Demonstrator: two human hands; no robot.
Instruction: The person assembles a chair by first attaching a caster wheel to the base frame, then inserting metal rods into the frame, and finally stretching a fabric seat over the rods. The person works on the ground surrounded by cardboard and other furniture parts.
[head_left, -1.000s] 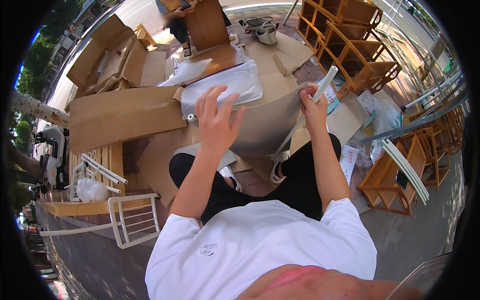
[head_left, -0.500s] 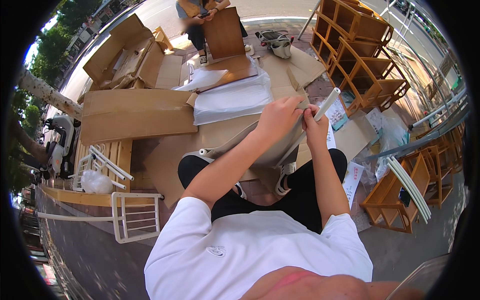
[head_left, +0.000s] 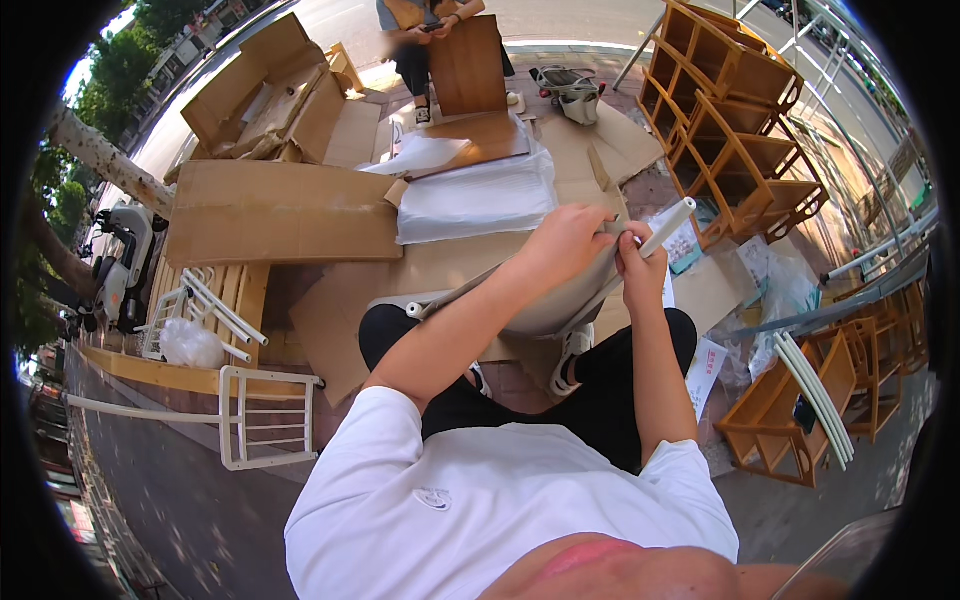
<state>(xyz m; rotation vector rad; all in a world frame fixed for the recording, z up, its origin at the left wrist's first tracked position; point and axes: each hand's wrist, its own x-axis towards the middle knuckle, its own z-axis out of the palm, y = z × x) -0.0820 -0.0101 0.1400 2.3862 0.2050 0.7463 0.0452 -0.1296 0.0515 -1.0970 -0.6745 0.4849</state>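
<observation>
A grey cloth panel (head_left: 548,318) hangs between my knees, its right edge running along a white tube (head_left: 670,226) whose open end points up and away. My right hand (head_left: 640,268) is closed around this tube just below its end, thumb upward. My left hand (head_left: 572,240) pinches the cloth's upper corner beside the tube, its fingertips close to my right thumb. Another white tube end (head_left: 415,310) shows at the cloth's left side, near my left knee. The cloth's lower part is partly hidden by my left forearm.
Opposite me a person (head_left: 430,40) sits behind an upright brown board (head_left: 468,65). Cardboard (head_left: 285,212) lies at left, with a white rack (head_left: 270,418) nearer. Wooden shelf frames (head_left: 735,120) stand at right, beside plastic bags (head_left: 780,285) and several white tubes (head_left: 815,400).
The view has shifted slightly, so the surroundings sit a little further right. Both hands keep their hold on the cloth and tube; my left hand's fingers have shifted a little at the corner.
</observation>
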